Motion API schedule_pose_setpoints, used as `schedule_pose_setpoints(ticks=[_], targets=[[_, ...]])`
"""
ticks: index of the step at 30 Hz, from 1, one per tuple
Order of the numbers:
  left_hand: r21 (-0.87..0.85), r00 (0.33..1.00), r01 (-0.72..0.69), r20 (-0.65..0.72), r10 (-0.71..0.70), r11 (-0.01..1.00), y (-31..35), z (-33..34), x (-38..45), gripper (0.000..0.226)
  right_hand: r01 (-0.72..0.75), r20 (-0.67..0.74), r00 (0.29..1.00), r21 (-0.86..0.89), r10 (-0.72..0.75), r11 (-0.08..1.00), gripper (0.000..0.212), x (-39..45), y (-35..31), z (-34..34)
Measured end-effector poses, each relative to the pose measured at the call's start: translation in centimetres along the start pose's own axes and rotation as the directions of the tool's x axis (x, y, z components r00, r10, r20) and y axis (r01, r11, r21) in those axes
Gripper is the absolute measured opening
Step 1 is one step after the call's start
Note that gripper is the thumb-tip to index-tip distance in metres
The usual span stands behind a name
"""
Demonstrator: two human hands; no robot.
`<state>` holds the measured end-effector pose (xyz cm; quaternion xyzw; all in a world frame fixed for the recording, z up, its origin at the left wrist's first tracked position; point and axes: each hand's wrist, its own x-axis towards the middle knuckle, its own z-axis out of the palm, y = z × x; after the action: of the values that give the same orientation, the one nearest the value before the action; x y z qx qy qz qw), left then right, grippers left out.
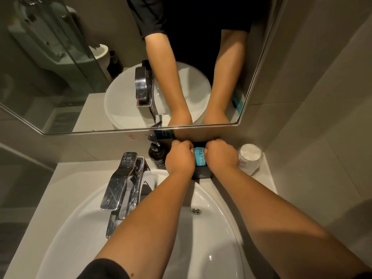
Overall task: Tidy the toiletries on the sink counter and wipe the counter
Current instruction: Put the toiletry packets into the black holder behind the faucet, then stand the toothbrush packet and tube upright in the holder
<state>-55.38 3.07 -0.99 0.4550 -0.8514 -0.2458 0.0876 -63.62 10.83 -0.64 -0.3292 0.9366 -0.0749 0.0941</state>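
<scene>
Both my hands reach over the white basin to the back of the counter. My left hand (179,157) and my right hand (221,155) are closed on the two sides of a small blue packet (199,158) with a cartoon print. The packet sits over a black tray (202,175) against the wall. A dark pump bottle (156,154) stands just left of my left hand. A stack of wrapped white cups (250,158) stands to the right of my right hand, apart from it.
A chrome tap (122,182) rises at the left of the white basin (211,228). The mirror's lower edge (141,129) runs just above my hands. A grey tiled wall (312,117) closes off the right side. The white counter (80,174) extends left.
</scene>
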Motion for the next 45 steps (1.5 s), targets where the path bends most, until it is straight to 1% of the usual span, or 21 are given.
schedule_pose_setpoints(ticks=[5, 8, 11, 13, 15, 17, 18, 19, 21, 23, 24, 26, 27, 29, 31, 33, 34, 37, 41, 43, 45], targets=[[-0.04, 1.0, -0.003, -0.01, 0.003, 0.999, -0.3, 0.3, -0.4, 0.013, 0.024, -0.011, 1.0, -0.055, -0.025, 0.998, 0.026, 0.2, -0.2, -0.2], [-0.096, 1.0, 0.027, -0.007, -0.028, 0.995, -0.3, 0.1, -0.5, 0.02, 0.024, -0.046, 0.999, -0.015, -0.025, 1.0, 0.026, -0.2, -0.1, 0.0], [-0.147, 0.998, 0.054, -0.007, -0.055, 0.988, -0.4, 0.1, -0.8, 0.025, 0.011, -0.117, 0.993, 0.093, 0.0, 0.996, 0.023, -0.4, 0.0, 0.2], [-0.218, 0.995, 0.094, -0.022, -0.101, 0.971, -0.4, -0.1, -1.4, 0.029, 0.008, -0.131, 0.991, 0.155, 0.013, 0.988, 0.02, -0.6, 0.1, 0.0], [-0.317, 0.985, 0.136, -0.054, -0.161, 0.939, -0.2, -0.4, -2.4, 0.034, 0.027, -0.142, 0.99, 0.214, 0.003, 0.976, 0.017, -1.2, 0.2, -0.4], [-0.372, 0.978, 0.131, -0.105, -0.181, 0.919, -0.2, -0.7, -4.2, 0.037, 0.027, -0.178, 0.983, 0.338, 0.036, 0.941, 0.019, -2.8, 0.8, -1.4], [-0.343, 0.98, 0.094, -0.135, -0.148, 0.935, -0.7, -0.7, -5.4, 0.037, 0.011, -0.194, 0.978, 0.419, 0.078, 0.908, 0.021, -4.0, 1.5, -1.9], [-0.262, 0.984, 0.028, -0.161, -0.072, 0.965, -1.4, -0.6, -6.7, 0.037, -0.019, -0.201, 0.97, 0.492, 0.135, 0.87, 0.024, -5.5, 2.5, -2.3], [-0.006, 0.981, -0.146, -0.132, 0.144, 0.989, -3.4, 0.0, -9.0, 0.042, -0.105, -0.198, 0.947, 0.553, 0.253, 0.826, 0.028, -9.3, 5.2, -2.3], [0.221, 0.954, -0.3, 0.042, 0.298, 0.928, -5.4, 0.7, -10.0, 0.057, -0.185, -0.195, 0.922, 0.534, 0.333, 0.825, 0.029, -13.9, 8.2, -1.2], [0.284, 0.936, -0.353, 0.114, 0.334, 0.892, -5.9, 1.0, -10.0, 0.064, -0.232, -0.199, 0.908, 0.494, 0.369, 0.838, 0.028, -16.1, 9.5, -0.4], [0.33, 0.919, -0.39, 0.191, 0.344, 0.86, -6.2, 1.3, -9.7, 0.071, -0.291, -0.23, 0.901, 0.31, 0.368, 0.905, 0.023, -19.7, 11.6, 1.8], [0.34, 0.917, -0.396, 0.199, 0.347, 0.853, -6.1, 1.3, -9.6, 0.072, -0.304, -0.216, 0.915, 0.183, 0.34, 0.935, 0.019, -20.9, 12.5, 3.0], [0.358, 0.914, -0.404, 0.202, 0.353, 0.842, -6.0, 1.2, -9.6, 0.074, -0.363, -0.087, 0.928, 0.018, 0.363, 0.932, 0.009, -22.7, 13.4, 4.2], [0.368, 0.913, -0.406, 0.207, 0.351, 0.837, -6.1, 1.2, -9.7, 0.073, -0.437, 0.048, 0.897, -0.05, 0.439, 0.898, 0.023, -23.6, 13.8, 4.7], [0.359, 0.912, -0.409, 0.2, 0.359, 0.839, -6.1, 1.1, -9.8, 0.073, -0.453, 0.101, 0.88, -0.111, 0.464, 0.884, 0.033, -23.9, 13.6, 4.7], [0.357, 0.911, -0.411, 0.197, 0.362, 0.839, -6.0, 1.2, -9.8, 0.072, -0.443, 0.108, 0.883, -0.133, 0.457, 0.887, 0.033, -23.9, 13.4, 4.6], [0.369, 0.911, -0.412, 0.199, 0.362, 0.833, -6.0, 1.2, -9.8, 0.071, -0.423, 0.098, 0.894, -0.14, 0.438, 0.895, 0.025, -23.6, 12.9, 4.8], [0.357, 0.909, -0.416, 0.202, 0.365, 0.837, -6.1, 1.1, -9.8, 0.071, -0.406, 0.072, 0.907, -0.11, 0.414, 0.907, 0.024, -23.4, 13.4, 4.9], [0.358, 0.907, -0.42, 0.201, 0.371, 0.834, -6.1, 1.1, -9.8, 0.071, -0.446, 0.04, 0.893, -0.048, 0.448, 0.894, 0.026, -23.3, 13.4, 4.8], [0.355, 0.907, -0.42, 0.201, 0.371, 0.835, -6.1, 1.0, -9.8, 0.071, -0.514, 0.031, 0.858, 0.058, 0.513, 0.856, 0.025, -23.2, 13.3, 4.2]])
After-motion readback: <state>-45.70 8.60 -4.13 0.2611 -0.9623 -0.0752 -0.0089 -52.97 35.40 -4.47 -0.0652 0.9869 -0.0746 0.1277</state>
